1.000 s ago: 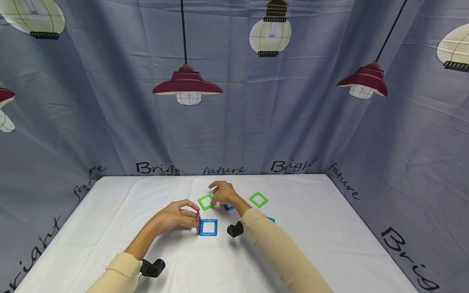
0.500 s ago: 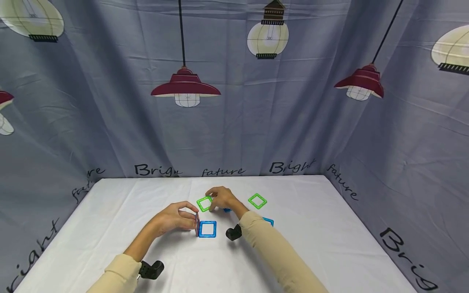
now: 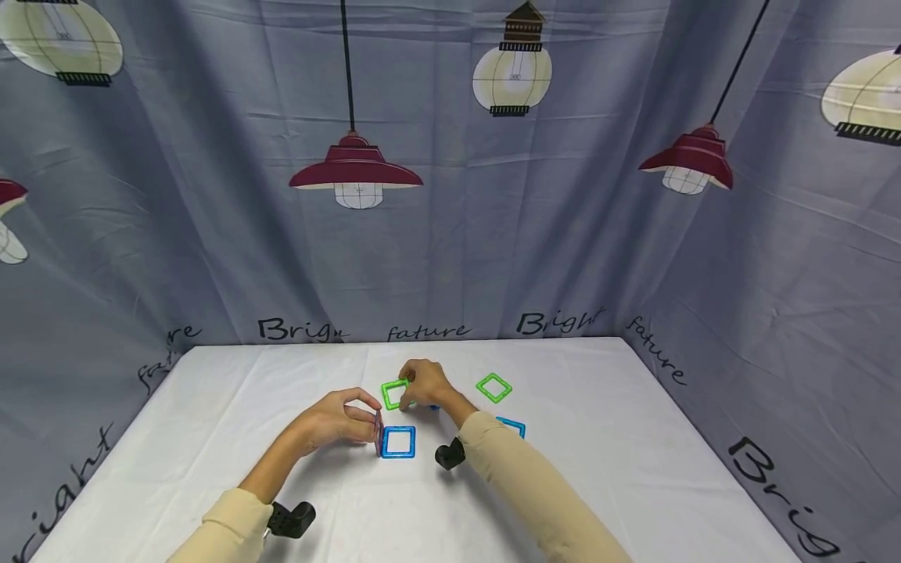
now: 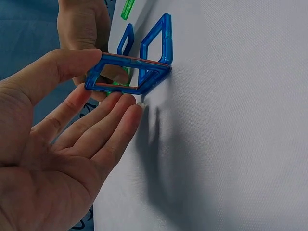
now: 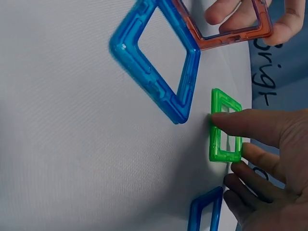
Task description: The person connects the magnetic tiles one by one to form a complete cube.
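On white table point(image 3: 211, 407), right hand point(image 3: 422, 385) has tilted green square point(image 3: 394, 395) upright.

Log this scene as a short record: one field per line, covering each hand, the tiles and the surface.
left hand: holds a red square tile upright, joined to one edge of the flat blue tile
right hand: pinches a green square tile, tilted up off the cloth
flat blue tile: lies on the cloth between the hands
other tiles: green tile and blue tile, both flat, to the right
surface: table under a white cloth
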Demonstrator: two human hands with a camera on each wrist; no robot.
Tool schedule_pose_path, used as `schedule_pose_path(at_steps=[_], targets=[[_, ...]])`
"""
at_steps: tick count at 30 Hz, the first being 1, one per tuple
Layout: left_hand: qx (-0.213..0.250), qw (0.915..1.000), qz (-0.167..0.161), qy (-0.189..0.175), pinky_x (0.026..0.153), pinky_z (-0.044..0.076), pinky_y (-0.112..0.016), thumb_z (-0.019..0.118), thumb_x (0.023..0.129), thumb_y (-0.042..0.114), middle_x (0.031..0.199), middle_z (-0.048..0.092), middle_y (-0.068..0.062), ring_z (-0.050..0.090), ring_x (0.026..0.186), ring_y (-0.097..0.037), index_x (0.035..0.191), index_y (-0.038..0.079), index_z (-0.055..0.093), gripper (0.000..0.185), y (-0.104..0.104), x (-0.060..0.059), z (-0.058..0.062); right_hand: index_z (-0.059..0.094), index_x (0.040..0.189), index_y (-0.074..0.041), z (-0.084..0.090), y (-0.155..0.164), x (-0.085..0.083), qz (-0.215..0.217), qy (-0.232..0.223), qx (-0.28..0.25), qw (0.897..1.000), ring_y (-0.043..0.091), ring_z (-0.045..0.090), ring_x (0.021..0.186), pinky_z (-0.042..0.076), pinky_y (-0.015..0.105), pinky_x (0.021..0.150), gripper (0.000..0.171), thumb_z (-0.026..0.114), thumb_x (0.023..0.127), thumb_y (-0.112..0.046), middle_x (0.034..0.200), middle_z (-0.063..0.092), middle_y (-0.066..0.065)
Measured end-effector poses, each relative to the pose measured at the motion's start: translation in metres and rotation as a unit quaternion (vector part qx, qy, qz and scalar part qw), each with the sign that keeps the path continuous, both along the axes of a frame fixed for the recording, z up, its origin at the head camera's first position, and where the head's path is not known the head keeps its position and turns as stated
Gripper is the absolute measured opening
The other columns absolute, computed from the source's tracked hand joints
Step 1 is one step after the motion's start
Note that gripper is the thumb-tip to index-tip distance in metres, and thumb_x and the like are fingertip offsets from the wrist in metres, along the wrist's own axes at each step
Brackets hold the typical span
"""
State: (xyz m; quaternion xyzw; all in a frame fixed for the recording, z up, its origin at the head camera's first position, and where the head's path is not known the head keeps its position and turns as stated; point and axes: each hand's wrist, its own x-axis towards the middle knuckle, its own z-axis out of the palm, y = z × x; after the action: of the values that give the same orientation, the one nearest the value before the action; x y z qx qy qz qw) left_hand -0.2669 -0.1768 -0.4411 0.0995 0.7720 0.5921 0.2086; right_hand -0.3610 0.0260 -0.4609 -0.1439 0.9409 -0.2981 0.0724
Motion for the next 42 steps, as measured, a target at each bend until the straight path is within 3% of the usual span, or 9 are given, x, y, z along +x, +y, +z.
schedule_pose_path(at_steps=[13,24,34,42], targets=[[-0.011,0.9999,0.004,0.003,0.081,0.059,-0.039,0.077,0.082,0.007,0.119,0.071,-0.025,0.071,0.091,-0.018,0.129,-0.005,0.055,0.053,0.004,0.0,0.001,0.071,0.104,-0.008,0.005,0.005,0.011,-0.003,0.029,-0.012,0.999,0.019,0.056,0.09,0.054,0.034,0.083,0.043,0.092,0.066,-0.006,0.1,0.068,0.006],[-0.025,0.9996,0.014,0.004,0.083,0.059,-0.039,0.079,0.081,0.008,0.119,0.071,-0.024,0.071,0.093,-0.019,0.128,-0.004,0.057,0.053,0.007,0.0,0.0,0.073,0.104,-0.008,0.002,0.009,0.022,0.008,0.037,-0.006,0.999,0.019,0.058,0.091,0.054,0.035,0.084,0.042,0.093,0.067,-0.012,0.098,0.07,0.006],[-0.024,0.9996,0.007,0.014,0.085,0.059,-0.041,0.08,0.081,0.009,0.118,0.071,-0.025,0.071,0.095,-0.021,0.126,-0.004,0.057,0.052,0.008,0.0,0.0,0.071,0.097,-0.006,0.002,0.016,0.031,0.021,0.055,-0.013,0.998,0.014,0.059,0.078,0.052,0.026,0.068,0.039,0.094,0.066,-0.014,0.089,0.071,0.005],[-0.031,0.9994,0.014,0.012,0.082,0.059,-0.04,0.081,0.08,0.009,0.117,0.072,-0.023,0.071,0.093,-0.02,0.127,-0.004,0.057,0.054,0.007,-0.002,-0.002,0.071,0.099,-0.006,0.0,0.017,0.035,0.023,0.058,-0.005,0.998,0.012,0.056,0.077,0.049,0.024,0.066,0.039,0.094,0.068,-0.016,0.089,0.069,0.004]])
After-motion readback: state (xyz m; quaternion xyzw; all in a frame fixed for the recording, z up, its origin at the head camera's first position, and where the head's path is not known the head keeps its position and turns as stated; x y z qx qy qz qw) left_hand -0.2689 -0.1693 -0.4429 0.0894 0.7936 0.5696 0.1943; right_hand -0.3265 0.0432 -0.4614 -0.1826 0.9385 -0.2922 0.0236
